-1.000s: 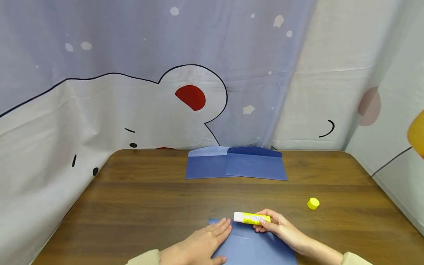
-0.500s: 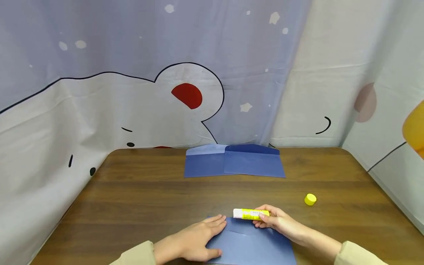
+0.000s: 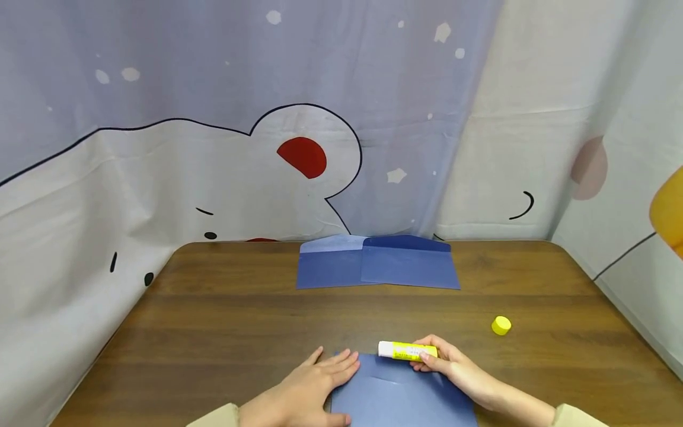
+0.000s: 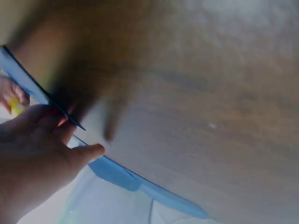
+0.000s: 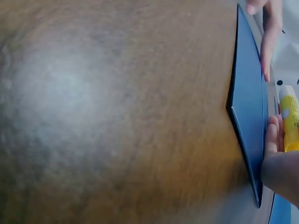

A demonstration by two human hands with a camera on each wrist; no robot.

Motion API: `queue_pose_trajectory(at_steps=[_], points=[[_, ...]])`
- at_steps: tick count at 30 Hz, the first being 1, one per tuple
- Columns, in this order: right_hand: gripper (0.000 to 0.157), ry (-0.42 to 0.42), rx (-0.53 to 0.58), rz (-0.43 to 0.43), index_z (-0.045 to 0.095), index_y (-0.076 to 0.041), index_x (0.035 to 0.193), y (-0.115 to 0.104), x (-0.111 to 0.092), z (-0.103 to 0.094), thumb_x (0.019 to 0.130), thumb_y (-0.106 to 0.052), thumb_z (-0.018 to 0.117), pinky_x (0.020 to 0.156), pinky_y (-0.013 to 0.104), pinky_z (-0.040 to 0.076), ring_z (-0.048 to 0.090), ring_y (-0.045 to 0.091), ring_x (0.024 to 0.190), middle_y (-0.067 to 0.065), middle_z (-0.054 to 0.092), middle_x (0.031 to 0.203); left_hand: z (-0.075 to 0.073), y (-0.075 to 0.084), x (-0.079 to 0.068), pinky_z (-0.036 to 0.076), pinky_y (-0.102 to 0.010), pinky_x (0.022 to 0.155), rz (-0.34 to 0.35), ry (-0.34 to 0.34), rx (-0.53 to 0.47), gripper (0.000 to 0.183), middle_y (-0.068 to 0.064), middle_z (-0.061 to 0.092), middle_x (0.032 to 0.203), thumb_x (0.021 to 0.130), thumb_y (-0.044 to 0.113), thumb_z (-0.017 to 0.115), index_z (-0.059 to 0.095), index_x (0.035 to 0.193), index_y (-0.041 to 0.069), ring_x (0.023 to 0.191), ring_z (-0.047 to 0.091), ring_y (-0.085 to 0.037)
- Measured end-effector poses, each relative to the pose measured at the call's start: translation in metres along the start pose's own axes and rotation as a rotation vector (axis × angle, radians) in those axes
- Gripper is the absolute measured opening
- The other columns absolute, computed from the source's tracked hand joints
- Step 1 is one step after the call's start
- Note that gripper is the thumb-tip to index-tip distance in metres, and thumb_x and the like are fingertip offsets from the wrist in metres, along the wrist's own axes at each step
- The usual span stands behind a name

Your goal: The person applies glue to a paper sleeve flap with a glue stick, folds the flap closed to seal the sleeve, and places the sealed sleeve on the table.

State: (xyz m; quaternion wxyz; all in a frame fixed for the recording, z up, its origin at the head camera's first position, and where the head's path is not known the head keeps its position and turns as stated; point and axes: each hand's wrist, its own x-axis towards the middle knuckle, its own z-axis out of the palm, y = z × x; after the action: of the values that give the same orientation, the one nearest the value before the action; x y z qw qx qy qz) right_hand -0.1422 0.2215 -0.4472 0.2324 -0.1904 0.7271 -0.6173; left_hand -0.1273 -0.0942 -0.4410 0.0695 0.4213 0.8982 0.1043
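Note:
A blue envelope [image 3: 408,400] lies in front of the person in the head view, cut off by the bottom edge. The left hand [image 3: 306,391] rests along its left side, fingers stretched out and the fingertips over the top left corner. At the envelope's upper right, the right hand [image 3: 453,370] holds an uncapped yellow glue stick [image 3: 401,350] sideways, white end to the left. The right wrist view also shows the glue stick [image 5: 288,112] in the fingers, beside the envelope [image 5: 250,93]. In the left wrist view the left hand [image 4: 39,156] is dark and partly blurred.
The yellow cap [image 3: 501,325] stands on the wooden table [image 3: 240,332] to the right. Two more blue envelopes [image 3: 408,267] overlap at the table's far edge. A printed curtain [image 3: 213,160] hangs behind and along the sides.
The left hand has slid left across the envelope toward its left edge, and its fingers have spread. The right hand keeps holding the glue stick in nearly the same place.

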Motion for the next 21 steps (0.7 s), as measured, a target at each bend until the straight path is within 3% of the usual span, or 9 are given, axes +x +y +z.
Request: queue_pose_trajectory(at_steps=[5,8,12,15,18,21], points=[[0.039,-0.028,0.102,0.0,0.04,0.015,0.125,0.001,0.0,-0.003,0.102,-0.017,0.042,0.091,0.017,0.048,0.062,0.006,0.102,0.006,0.056,0.115,-0.008,-0.005,0.0,0.021,-0.061,0.112,-0.033,-0.058,-0.193,0.075,0.001,0.032,0.156,0.087,0.054,0.056,0.038,0.148,0.013,0.145,0.028,-0.017],[0.036,-0.058,0.182,-0.051,0.038,0.016,0.125,0.005,-0.002,-0.005,0.103,-0.013,0.038,0.093,0.018,0.048,0.062,0.007,0.104,0.003,0.055,0.116,-0.009,-0.01,-0.002,0.021,-0.058,0.114,-0.022,-0.072,-0.235,0.073,-0.001,0.031,0.157,0.089,0.051,0.054,0.038,0.147,0.01,0.145,0.028,-0.019],[0.038,-0.018,0.146,-0.139,0.031,0.026,0.123,0.009,-0.006,-0.007,0.103,-0.007,0.036,0.09,0.018,0.05,0.063,0.006,0.102,0.003,0.058,0.113,-0.008,-0.015,-0.008,0.027,-0.052,0.113,-0.012,-0.059,-0.152,0.074,-0.005,0.031,0.156,0.09,0.05,0.055,0.036,0.148,0.007,0.145,0.028,-0.021],[0.041,0.026,0.092,-0.146,0.029,0.027,0.122,0.01,-0.008,-0.007,0.103,-0.007,0.037,0.088,0.017,0.05,0.064,0.004,0.1,0.003,0.06,0.11,-0.007,-0.015,-0.012,0.03,-0.05,0.112,-0.003,-0.039,-0.06,0.075,-0.007,0.032,0.156,0.091,0.052,0.053,0.036,0.148,0.007,0.145,0.029,-0.021],[0.037,0.024,0.098,-0.132,0.035,0.022,0.122,0.009,-0.008,-0.007,0.103,-0.009,0.037,0.088,0.017,0.049,0.063,0.004,0.1,0.002,0.059,0.11,-0.006,-0.015,-0.015,0.032,-0.05,0.111,0.001,-0.016,0.0,0.073,-0.006,0.033,0.155,0.093,0.054,0.049,0.036,0.148,0.008,0.144,0.03,-0.02],[0.029,0.006,0.128,-0.117,0.043,0.01,0.122,0.01,-0.008,-0.007,0.103,-0.011,0.037,0.09,0.016,0.048,0.062,0.004,0.102,0.001,0.058,0.112,-0.006,-0.013,-0.015,0.033,-0.052,0.11,-0.018,-0.013,0.005,0.073,-0.005,0.034,0.155,0.093,0.056,0.047,0.037,0.148,0.01,0.144,0.031,-0.02]])
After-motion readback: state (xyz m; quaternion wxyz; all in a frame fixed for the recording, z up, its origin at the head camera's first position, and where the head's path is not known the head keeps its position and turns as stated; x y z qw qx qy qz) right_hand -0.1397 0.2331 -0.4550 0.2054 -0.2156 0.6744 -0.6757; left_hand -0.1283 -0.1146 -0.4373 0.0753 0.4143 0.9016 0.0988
